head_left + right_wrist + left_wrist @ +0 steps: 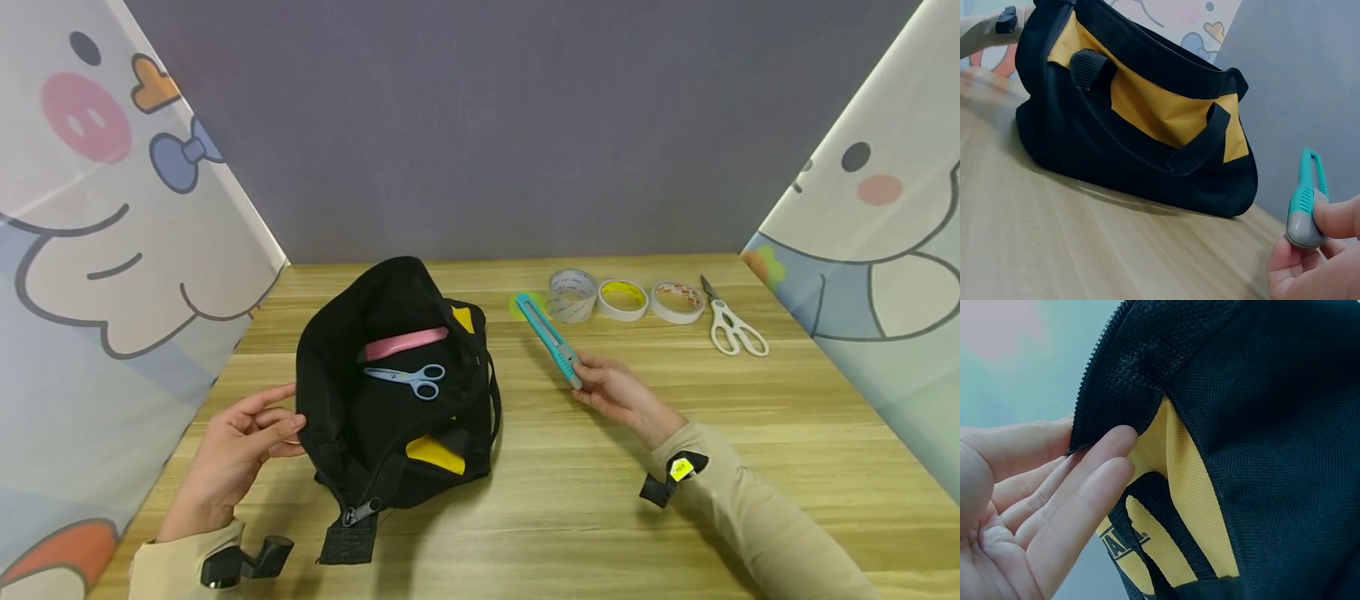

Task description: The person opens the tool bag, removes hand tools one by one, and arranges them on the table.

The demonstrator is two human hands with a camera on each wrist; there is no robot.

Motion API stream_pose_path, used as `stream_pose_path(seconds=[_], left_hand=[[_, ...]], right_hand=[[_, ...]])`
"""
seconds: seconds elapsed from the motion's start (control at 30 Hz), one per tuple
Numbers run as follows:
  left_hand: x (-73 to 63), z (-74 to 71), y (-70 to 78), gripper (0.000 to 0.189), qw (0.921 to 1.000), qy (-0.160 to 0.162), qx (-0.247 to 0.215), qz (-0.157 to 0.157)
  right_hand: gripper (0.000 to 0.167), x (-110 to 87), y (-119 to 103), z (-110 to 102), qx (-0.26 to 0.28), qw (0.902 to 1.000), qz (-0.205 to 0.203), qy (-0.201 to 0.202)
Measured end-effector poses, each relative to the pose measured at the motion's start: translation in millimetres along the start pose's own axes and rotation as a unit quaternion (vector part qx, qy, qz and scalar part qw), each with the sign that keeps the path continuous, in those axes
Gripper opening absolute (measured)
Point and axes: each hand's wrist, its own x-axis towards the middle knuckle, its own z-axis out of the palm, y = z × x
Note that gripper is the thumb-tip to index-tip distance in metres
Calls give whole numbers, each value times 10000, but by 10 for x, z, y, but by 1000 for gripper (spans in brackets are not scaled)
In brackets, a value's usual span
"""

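The right hand [618,396] pinches the near end of a teal utility knife [550,342] between thumb and fingers, above the surface [570,517]. The knife's long axis slants from the hand toward the far left, its tip beside the clear tape roll [572,297]. The black bag [318,392] lies to the left of both, apart from them, its mouth gaping around blue scissors [412,377]. The left hand [243,437], nearer the bag, pinches the left edge of that mouth; the knife is well beyond it.
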Motion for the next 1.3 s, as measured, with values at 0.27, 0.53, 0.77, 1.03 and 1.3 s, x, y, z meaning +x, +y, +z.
stream_pose_path(seconds=[0.27, 0.53, 0.77, 1.03, 1.3], left_hand=[[7, -6, 5, 50, 10000, -53, -21, -2], [9, -14, 0, 50, 10000, -60, -41, -14], [7, -21, -1, 51, 10000, -73, -56, -28], [15, -24, -1, 51, 9998, -149, -19, 117], [12, -25, -4, 50, 9998, -147, -81, 79]], right_hand=[[61, -69, 56, 0, 490, 9987, 168, -13], [55, -71, 180, -39, -140, 9996, 247, -62], [57, -47, 203, 10, -216, 9990, 399, 26], [58, -15, 150, 144, -304, 9978, 455, 382], [54, 10, 168, 254, -261, 9958, 365, 797]])
